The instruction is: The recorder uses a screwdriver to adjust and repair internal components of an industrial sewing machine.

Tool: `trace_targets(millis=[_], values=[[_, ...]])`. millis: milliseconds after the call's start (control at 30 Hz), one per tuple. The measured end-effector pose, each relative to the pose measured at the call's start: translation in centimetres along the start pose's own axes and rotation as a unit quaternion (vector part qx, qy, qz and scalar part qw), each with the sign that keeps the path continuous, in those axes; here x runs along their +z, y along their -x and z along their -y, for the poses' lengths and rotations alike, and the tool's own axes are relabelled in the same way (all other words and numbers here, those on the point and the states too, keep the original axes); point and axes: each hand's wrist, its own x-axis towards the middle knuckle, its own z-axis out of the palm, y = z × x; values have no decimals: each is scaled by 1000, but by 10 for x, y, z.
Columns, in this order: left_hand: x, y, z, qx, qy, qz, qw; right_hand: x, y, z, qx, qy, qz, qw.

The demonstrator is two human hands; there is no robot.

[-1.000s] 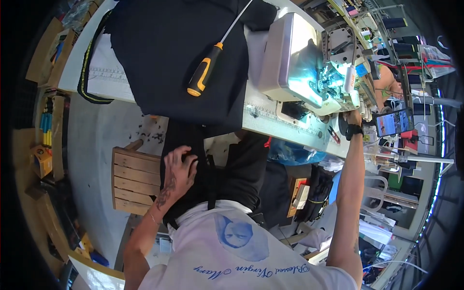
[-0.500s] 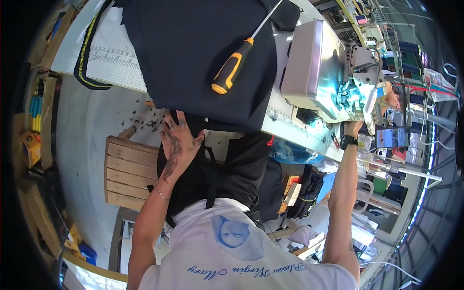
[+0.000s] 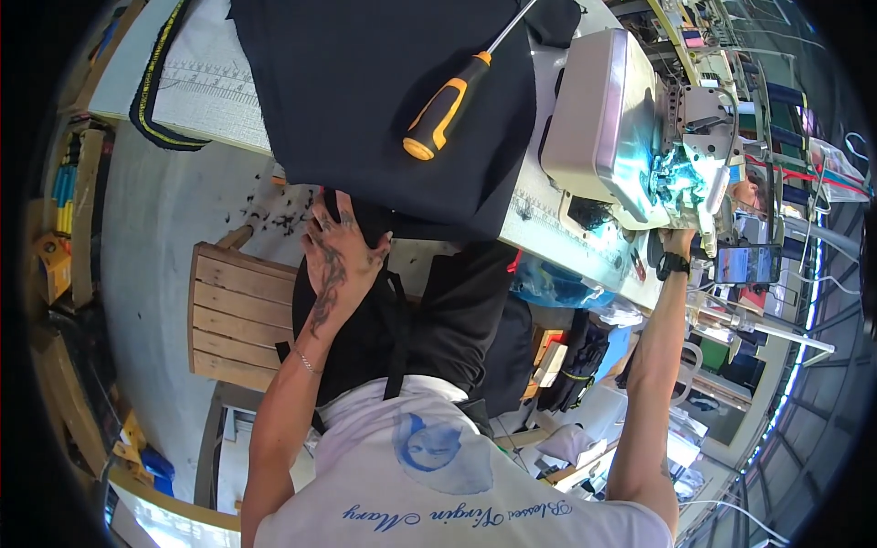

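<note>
My left hand, fingers spread, rests against dark material just below the dark fabric that overhangs the table edge. On that fabric lies a yellow-and-black screwdriver. My right hand reaches to the lower right of a lit sewing machine; its fingers are mostly hidden there. Small red-handled scissors lie beside the wrist, and a phone on a mount is to its right.
A wooden stool stands at left, near cardboard boxes. A black strip with yellow stitching lies on the table. Bagged blue material sits under the table. A co-worker is partly visible behind the machine.
My left hand has moved up to the fabric's lower edge, and its fingers have spread. The view has shifted, so the table sits further right. My right hand stays at the machine.
</note>
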Motion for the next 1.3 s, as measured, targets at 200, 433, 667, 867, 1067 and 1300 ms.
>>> trace_targets(millis=[200,433,667,867,1067,1300], values=[[-4,1,-5,-8,5,21,1000,6,6,-1,-31,12,0,999],[-2,2,-7,1,8,22,1000,11,3,-16,-135,-63,33,988],[3,4,-8,11,-13,-3,1000,11,4,-18,-133,-71,8,989],[4,4,-10,12,-21,5,1000,17,11,-13,-108,-71,-10,992],[3,4,-9,9,-18,3,1000,17,8,-19,-135,-101,-11,986],[7,4,-11,2,-23,13,1000,-4,-2,-10,-30,-2,1,1000]])
